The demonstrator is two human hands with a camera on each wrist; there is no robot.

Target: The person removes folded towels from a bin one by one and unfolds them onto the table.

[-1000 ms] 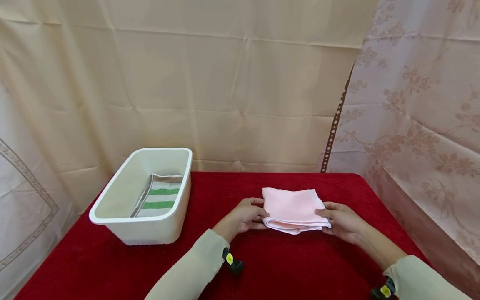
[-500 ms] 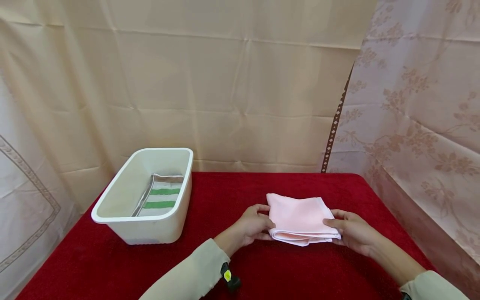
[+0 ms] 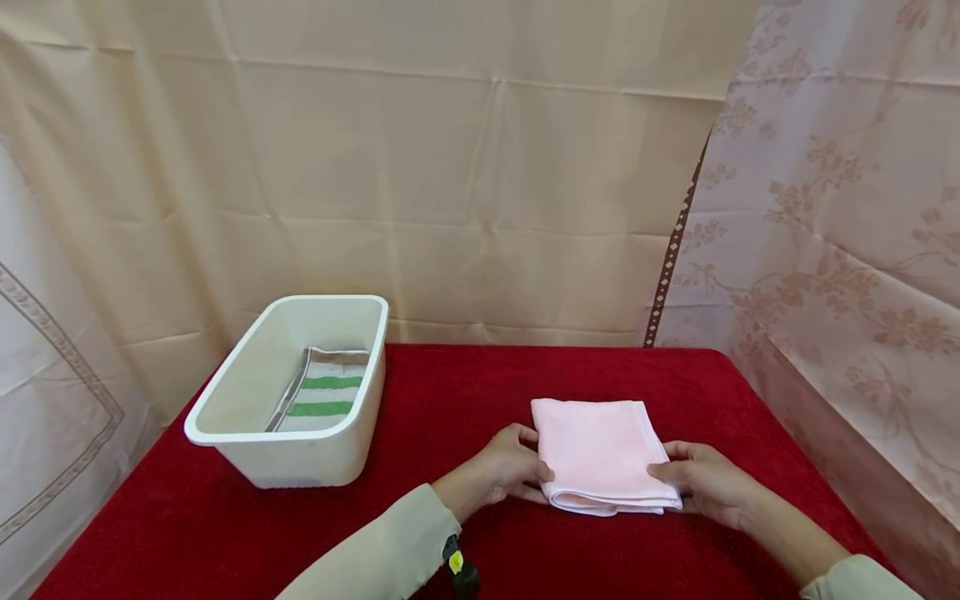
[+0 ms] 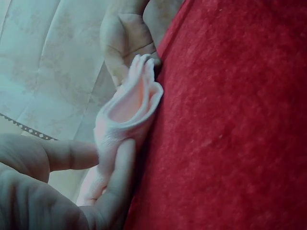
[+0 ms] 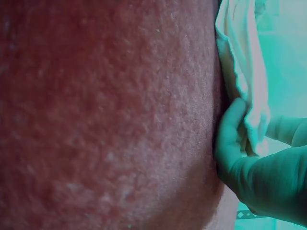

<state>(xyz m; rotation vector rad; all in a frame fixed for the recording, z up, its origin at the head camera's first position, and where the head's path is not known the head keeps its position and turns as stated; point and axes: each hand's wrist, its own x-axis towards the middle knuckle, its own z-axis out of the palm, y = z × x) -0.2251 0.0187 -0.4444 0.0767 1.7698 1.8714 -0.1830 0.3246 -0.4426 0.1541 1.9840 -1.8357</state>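
Observation:
A folded pink towel [image 3: 596, 450] with white hems lies low over the red-covered table, right of centre in the head view. My left hand [image 3: 504, 468] pinches its left edge, thumb above and fingers at the side and below. At the opposite edge my right hand [image 3: 708, 483] grips the towel the same way. In the left wrist view the towel's rounded fold [image 4: 127, 112] shows several layers, with the left fingers pressed against it. The right wrist view has the right fingertips [image 5: 234, 112] tucked under the towel's hem [image 5: 256, 96].
On the left stands a white plastic tub [image 3: 300, 462]. Inside it lies a folded cloth [image 3: 330, 396] with green, grey and brown stripes. Beige curtains [image 3: 435, 167] hang behind the red table [image 3: 465, 392], and patterned drapes [image 3: 847, 208] close off the right side.
Both hands have drawn the pink towel toward the near edge of the table and slightly right. It lies flatter now, and the grip on both sides is the same.

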